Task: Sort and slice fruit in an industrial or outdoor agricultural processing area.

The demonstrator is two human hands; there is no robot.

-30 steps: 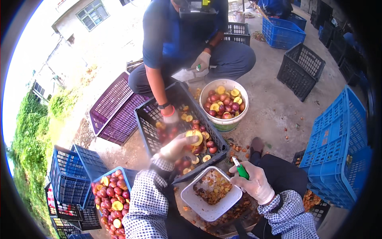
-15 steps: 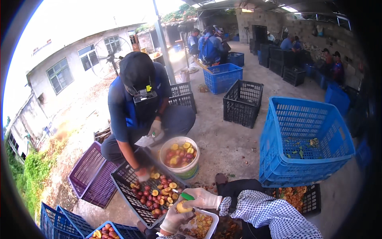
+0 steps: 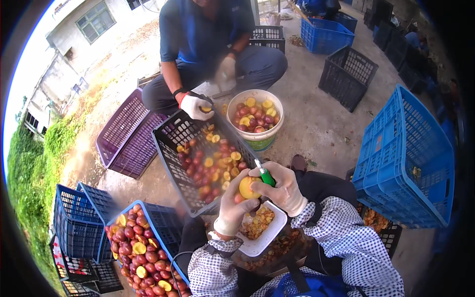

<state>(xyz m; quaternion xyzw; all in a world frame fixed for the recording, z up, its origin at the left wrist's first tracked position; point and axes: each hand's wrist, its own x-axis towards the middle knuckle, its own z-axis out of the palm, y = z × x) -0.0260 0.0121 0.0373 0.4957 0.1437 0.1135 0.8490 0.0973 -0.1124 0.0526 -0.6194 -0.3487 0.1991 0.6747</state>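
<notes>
A black crate (image 3: 170, 143) of fruit lies just ahead, a white tray (image 3: 269, 236) below both hands. The left hand (image 3: 236, 203) cups a halved fruit (image 3: 248, 187); the right hand (image 3: 283, 187) grips a green-handled knife (image 3: 264, 174) against it.

Both gloved hands meet over a white tray (image 3: 271, 236) of scraps: the left hand (image 3: 235, 204) cups a halved yellow fruit (image 3: 248, 187), the right hand (image 3: 283, 187) presses a green-handled knife (image 3: 264, 174) into it. Just beyond them sits a black crate (image 3: 174, 134) of fruit.

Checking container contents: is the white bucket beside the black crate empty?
No, the white bucket holds red and yellow fruit nearly to its rim.
</notes>
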